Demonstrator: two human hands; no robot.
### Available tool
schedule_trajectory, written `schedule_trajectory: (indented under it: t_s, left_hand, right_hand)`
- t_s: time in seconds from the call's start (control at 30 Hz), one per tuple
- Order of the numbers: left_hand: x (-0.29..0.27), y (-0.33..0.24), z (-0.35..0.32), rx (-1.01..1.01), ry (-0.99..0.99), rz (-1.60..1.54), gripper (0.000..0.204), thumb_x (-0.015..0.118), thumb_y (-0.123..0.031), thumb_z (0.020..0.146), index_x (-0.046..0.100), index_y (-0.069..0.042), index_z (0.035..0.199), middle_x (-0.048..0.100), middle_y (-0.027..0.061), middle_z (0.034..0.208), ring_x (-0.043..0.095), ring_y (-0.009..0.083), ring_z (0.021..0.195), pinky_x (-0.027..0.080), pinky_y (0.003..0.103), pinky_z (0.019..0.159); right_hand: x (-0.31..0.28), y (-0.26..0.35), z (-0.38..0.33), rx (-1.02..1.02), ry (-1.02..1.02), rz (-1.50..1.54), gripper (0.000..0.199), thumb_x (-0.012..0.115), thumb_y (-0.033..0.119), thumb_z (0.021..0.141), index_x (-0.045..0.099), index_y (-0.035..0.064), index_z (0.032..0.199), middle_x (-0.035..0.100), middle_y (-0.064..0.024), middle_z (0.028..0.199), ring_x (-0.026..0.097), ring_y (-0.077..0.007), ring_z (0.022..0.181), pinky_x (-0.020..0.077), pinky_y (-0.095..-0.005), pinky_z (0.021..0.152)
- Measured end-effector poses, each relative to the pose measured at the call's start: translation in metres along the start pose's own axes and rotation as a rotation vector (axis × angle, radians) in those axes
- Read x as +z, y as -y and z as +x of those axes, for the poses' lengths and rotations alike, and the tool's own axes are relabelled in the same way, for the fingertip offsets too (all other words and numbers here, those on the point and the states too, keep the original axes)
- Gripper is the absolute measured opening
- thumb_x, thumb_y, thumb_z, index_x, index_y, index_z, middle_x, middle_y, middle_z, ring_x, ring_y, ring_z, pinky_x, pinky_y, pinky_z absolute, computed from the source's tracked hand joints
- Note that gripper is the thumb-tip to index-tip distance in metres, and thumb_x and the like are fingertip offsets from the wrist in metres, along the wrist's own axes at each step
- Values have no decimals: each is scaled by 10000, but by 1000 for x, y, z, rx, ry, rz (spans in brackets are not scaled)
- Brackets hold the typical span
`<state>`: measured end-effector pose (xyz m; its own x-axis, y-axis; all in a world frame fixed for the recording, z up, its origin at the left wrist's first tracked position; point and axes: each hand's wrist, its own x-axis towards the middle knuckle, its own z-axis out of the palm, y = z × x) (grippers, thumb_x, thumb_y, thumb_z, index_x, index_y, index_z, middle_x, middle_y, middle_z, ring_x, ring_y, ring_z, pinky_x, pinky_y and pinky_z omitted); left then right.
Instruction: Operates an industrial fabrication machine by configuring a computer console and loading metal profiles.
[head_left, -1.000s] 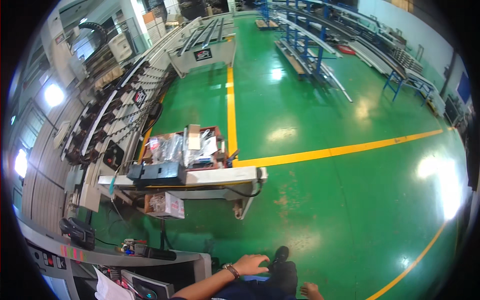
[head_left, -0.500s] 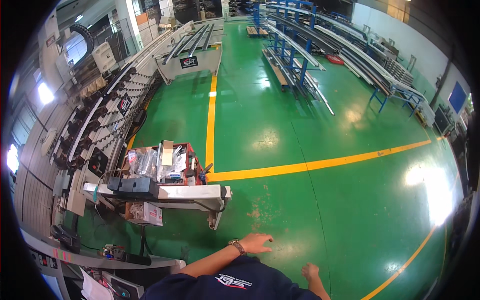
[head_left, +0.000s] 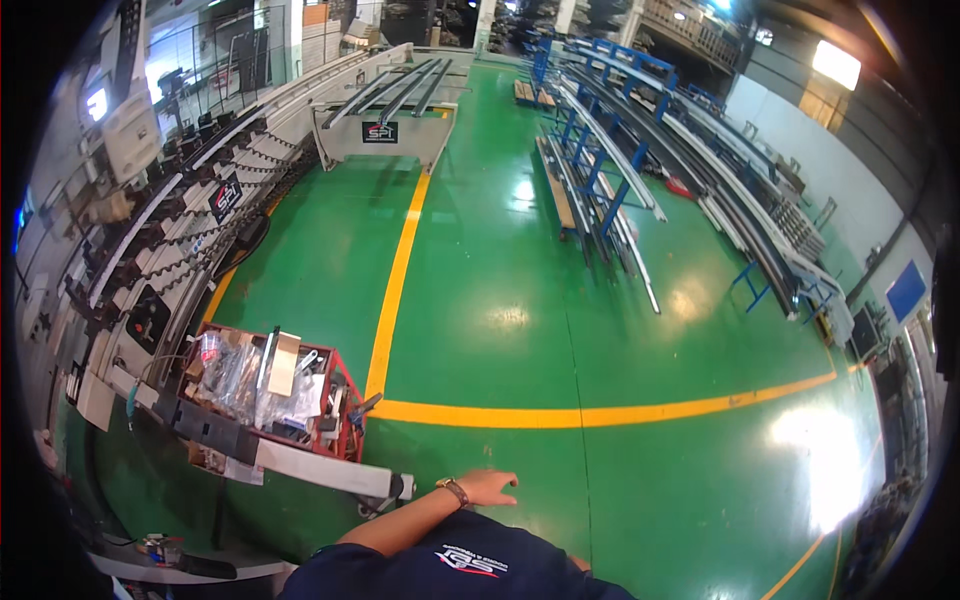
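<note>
My left hand reaches forward from the lower edge over the green floor, fingers stretched and holding nothing. A bracelet sits on its wrist. It hovers just right of the end of a long pale metal beam that lies across the front of a red cart. The cart holds tools and clear plastic bags. Only a sliver of my right hand shows past my dark blue shirt, so its fingers are hidden.
A roller conveyor line runs along the left side. Yellow floor lines cross the green floor. Blue racks with long metal profiles stand at the centre and right. A grey machine frame is at the back.
The view has swung, and the cart and beam now sit further left. My left hand has slid to the right past the beam's end. My right hand has dropped almost out of sight.
</note>
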<state>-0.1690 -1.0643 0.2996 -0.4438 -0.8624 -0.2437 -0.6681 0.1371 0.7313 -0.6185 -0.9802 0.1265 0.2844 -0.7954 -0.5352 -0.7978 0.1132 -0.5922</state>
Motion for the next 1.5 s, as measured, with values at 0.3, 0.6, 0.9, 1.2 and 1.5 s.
schedule_trajectory:
  t_s: [0.3,0.6,0.9,1.2,1.5]
  left_hand:
    - [-167,50,128,-3,-212,-136,561,658,-490,941,590,-90,1328,659,156,1317,620,357,1225,490,465,1031]
    - [-101,283,144,-900,-563,-502,559,728,-500,867,723,-32,1171,723,200,1193,677,361,1145,526,444,1003]
    - [-116,307,122,-1517,-965,-1208,394,720,-379,870,778,5,935,741,156,794,718,226,662,576,428,800]
    - [-247,477,105,-1327,-1047,-543,385,661,-365,913,739,-24,1074,764,154,954,727,342,871,567,459,779]
    - [-488,685,8,-1292,-1308,-1020,382,644,-374,930,710,-45,747,691,107,684,687,211,673,503,406,621]
  right_hand:
    - [-133,44,224,-70,-78,-214,303,610,223,944,669,31,1171,741,-172,1046,721,-302,917,561,-429,825]
    - [-261,153,499,-171,264,-90,299,600,265,970,640,6,1112,716,-180,927,697,-295,759,562,-443,669]
    - [-312,410,797,235,238,332,251,593,257,993,614,24,1083,672,-169,893,667,-293,771,555,-475,658]
    - [-192,668,931,68,397,264,289,594,279,993,602,46,1163,691,-151,1005,679,-304,873,555,-501,748]
    - [-56,729,1072,-837,1035,-758,282,653,251,909,748,95,1123,726,-184,1168,687,-299,1105,503,-444,1003]
